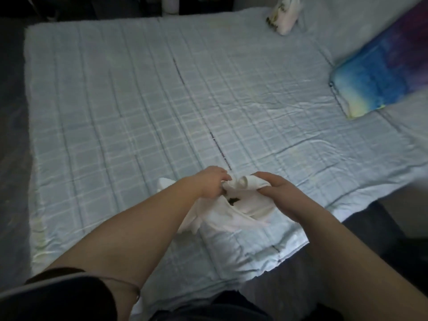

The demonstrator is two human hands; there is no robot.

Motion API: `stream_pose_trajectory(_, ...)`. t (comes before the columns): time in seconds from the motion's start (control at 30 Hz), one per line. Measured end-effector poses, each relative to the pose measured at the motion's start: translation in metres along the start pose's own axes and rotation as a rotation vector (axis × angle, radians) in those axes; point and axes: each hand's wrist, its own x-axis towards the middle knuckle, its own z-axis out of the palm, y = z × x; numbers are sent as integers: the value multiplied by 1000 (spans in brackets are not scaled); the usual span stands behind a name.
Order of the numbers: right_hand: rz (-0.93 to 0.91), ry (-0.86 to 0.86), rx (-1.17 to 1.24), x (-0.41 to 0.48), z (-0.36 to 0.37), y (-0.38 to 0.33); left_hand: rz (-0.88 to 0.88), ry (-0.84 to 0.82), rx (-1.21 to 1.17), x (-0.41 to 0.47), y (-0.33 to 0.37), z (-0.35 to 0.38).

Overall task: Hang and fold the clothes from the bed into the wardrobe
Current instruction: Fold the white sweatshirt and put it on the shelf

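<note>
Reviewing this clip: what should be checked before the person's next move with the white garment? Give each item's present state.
1. Both hands hold the white garment: ok. The left hand and right hand each grip its bunched top part.
2. Garment spread flat for folding: not ok. It lies crumpled near the bed's near edge.
3. Room on the bed to spread it: ok. The colourful pillow and small white bag lie far off, towards the right and far side.
4. Which way the garment faces: cannot tell, it is too bunched.
5. Hanger or wardrobe at hand: cannot tell, neither is in view.
</note>
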Motion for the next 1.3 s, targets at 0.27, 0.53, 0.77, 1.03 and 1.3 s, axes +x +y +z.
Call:
stream_pose_trajectory(0.27, -32, 302, 31, -49, -80, 23, -28, 227, -204, 19, 51, -20)
stream_pose_trajectory(0.53, -210, 384, -176, -38, -155, 9, -54, 580, -262, 18, 105, -86)
stream_pose_trajectory(0.77, -409, 324, -333, -17, -229, -8, -334, 828, -264, -8, 152, -94)
stream_pose_trajectory(1.03, -644, 265, -596, -26, -263, -44, -795, 688, 7, -76, 204, -99)
stream_pose_trajectory(1.3, -738, 346, -563, -76, -275, -81, -688, 1055, -429, -156, 255, -89)
